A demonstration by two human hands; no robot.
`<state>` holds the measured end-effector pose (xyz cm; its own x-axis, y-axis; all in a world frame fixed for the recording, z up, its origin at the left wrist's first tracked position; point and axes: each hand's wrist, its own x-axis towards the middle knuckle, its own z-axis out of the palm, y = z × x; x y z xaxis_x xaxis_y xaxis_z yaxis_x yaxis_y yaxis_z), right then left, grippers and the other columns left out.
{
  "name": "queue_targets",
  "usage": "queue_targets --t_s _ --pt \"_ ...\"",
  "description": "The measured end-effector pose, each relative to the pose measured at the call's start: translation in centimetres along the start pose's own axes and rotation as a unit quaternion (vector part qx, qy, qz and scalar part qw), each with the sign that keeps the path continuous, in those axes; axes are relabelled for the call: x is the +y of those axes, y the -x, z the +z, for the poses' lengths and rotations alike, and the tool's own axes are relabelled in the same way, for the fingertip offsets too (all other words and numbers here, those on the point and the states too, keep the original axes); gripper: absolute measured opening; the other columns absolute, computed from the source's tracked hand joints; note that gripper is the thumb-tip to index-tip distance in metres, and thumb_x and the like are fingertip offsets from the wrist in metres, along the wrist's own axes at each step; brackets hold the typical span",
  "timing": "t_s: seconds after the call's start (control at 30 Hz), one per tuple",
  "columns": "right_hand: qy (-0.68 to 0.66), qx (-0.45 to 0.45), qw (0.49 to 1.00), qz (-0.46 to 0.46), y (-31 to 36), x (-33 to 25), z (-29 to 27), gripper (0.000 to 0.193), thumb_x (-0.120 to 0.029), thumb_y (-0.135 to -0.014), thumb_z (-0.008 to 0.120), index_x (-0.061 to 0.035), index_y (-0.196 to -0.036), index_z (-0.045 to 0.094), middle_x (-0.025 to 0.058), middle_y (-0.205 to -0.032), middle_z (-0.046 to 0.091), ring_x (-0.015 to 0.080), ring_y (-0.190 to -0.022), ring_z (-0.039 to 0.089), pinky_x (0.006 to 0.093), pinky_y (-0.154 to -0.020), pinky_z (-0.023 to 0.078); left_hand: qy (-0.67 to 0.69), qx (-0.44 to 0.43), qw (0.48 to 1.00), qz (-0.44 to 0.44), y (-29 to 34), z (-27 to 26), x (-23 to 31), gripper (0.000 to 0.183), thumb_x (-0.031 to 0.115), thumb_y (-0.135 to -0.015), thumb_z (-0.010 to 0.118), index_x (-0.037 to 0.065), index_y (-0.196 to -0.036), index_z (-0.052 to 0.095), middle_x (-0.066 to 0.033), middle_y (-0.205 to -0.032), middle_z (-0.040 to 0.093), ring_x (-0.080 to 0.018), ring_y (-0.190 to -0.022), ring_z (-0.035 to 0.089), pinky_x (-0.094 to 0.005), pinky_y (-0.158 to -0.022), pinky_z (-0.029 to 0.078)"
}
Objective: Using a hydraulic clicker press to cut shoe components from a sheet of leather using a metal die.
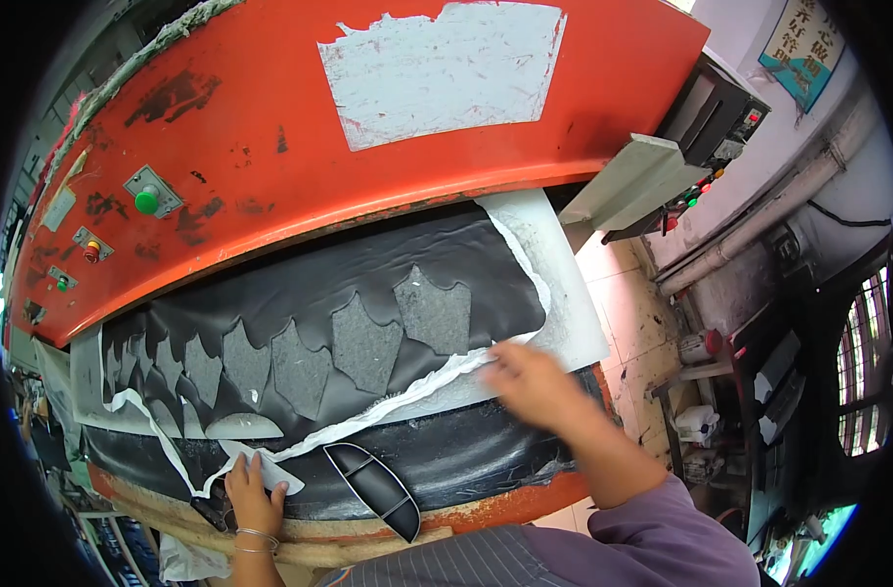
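Both hands work the black leather sheet [300, 284] lying on the press bed under the orange press head [368, 127]: left hand [251, 494] presses spread fingers on its white edge, right hand [530, 382], blurred, finger state unclear, seemingly repositioning before another cut beside the shield-shaped cutouts [363, 342].

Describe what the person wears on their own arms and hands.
Both hands are bare, with no gloves. The left hand has thin metal bangles round the wrist. The right hand is blurred; its forearm is bare up to a purple sleeve pushed up near the elbow. No rings can be made out.
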<state>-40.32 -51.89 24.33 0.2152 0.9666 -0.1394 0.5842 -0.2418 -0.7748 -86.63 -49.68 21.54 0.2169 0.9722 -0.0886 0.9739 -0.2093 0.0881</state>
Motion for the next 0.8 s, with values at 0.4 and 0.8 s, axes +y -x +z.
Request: queue_targets --t_s 0.4,0.8 --pt "0.004 -0.367 0.925 -0.1 4.2 -4.9 12.2 0.03 -0.023 -0.089 0.046 0.0039 -0.101 0.053 0.0284 -0.084 0.064 0.0456 -0.08 0.063 0.0532 -0.076 0.048 -0.006 0.005 1.0 0.007 0.6 0.3 0.8 0.061 0.025 -0.076 0.071 0.004 -0.13 0.053 -0.0229 -0.138 0.043 -0.0361 -0.129 0.04 -0.0526 -0.111 0.02" --pt "0.027 0.101 0.993 0.056 -5.0 3.6 -1.4 0.028 -0.019 -0.082 0.047 0.0063 -0.089 0.058 0.0283 -0.071 0.06 0.0412 -0.067 0.063 0.0463 -0.065 0.05 0.315 0.12 0.93 0.147 -6.0 -2.8 9.0 0.021 0.009 -0.082 0.066 0.0 -0.1 0.065 -0.016 -0.105 0.064 -0.0327 -0.1 0.059 -0.0378 -0.091 0.044"
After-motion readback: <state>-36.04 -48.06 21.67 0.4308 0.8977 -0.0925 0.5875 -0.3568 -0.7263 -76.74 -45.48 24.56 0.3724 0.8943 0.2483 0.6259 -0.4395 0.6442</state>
